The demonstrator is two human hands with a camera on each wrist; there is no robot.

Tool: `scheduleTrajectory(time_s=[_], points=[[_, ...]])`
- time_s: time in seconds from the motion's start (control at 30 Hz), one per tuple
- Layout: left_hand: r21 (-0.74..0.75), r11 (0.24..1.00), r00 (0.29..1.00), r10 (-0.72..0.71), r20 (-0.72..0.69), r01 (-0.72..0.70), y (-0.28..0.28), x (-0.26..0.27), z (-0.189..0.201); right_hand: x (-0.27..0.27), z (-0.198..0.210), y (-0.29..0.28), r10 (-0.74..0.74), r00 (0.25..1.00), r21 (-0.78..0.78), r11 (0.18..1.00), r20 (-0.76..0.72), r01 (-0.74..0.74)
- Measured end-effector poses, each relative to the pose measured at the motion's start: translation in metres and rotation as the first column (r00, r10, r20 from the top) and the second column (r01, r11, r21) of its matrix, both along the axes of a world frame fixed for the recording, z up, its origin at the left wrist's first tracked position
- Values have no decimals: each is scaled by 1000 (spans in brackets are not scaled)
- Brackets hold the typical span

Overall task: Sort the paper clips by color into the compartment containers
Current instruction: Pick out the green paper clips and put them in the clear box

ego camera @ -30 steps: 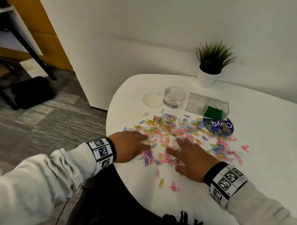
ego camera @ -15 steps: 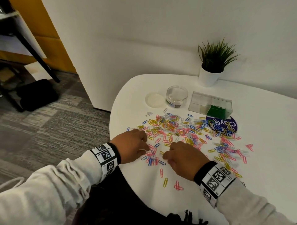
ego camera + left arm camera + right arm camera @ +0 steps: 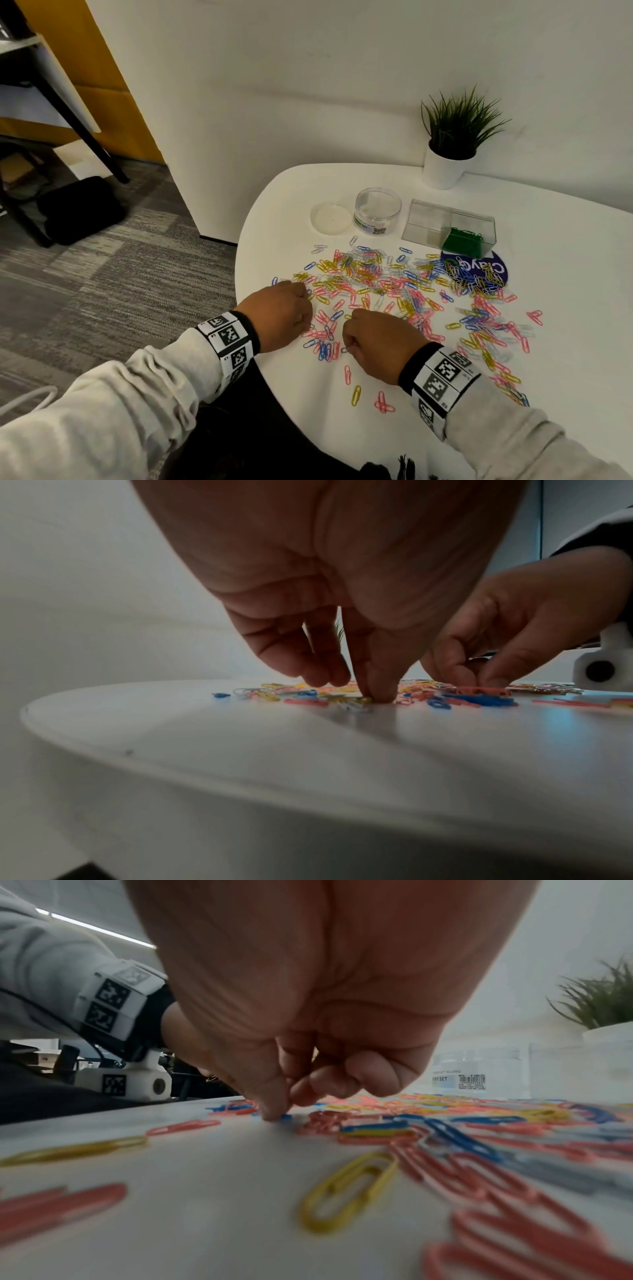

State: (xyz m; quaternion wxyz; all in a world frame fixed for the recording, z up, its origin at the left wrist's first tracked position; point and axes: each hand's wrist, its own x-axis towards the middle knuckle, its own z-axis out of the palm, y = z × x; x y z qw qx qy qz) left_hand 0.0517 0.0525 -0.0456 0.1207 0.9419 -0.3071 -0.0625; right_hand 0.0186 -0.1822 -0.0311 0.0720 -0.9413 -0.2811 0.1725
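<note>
Paper clips (image 3: 394, 284) under both curled hands.

Tabletop (image 3: 565, 359) carries everything. Paper clips (image 3: 394, 291) spread across its middle, stragglers toward 6 and 4 o'clock. At 12 o'clock of the spread, a back row from 9 to 3: lid (image 3: 330, 218), round jar (image 3: 376, 210), compartment container (image 3: 448, 224), jar between the other two. Clips (image 3: 462, 240) sit in the container's near 3 o'clock compartment. Sticker (image 3: 479, 269) lies just in front of the container, under clips. Potted plant (image 3: 445, 164) behind the container, at the wall. Left hand (image 3: 281, 315) at the spread's 8 o'clock edge, right hand (image 3: 380, 346) at 6 o'clock, both on clips, near each other.
</note>
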Motion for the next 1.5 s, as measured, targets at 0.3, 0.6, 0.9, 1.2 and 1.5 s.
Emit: scheduleTrajectory(time_s=[0.3,0.6,0.9,1.2,1.5], points=[[-204,972,993,118,-17,-119,0,-1,22,20,26,-9,-237,962,176,950,-133,258],[171,985,943,55,-328,2,-8,-13,33,40,35,3,-301,763,309,782,-572,541],[259,965,986,72,-153,-30,-13,-12,22,45,20,12,-96,991,84,991,-91,104],[222,973,991,88,-104,-63,-10,-14,17,39,12,14,-98,993,54,993,-70,102],[287,958,995,46,-85,-20,-15,-13,17,43,35,-16,-382,719,501,530,-580,685]])
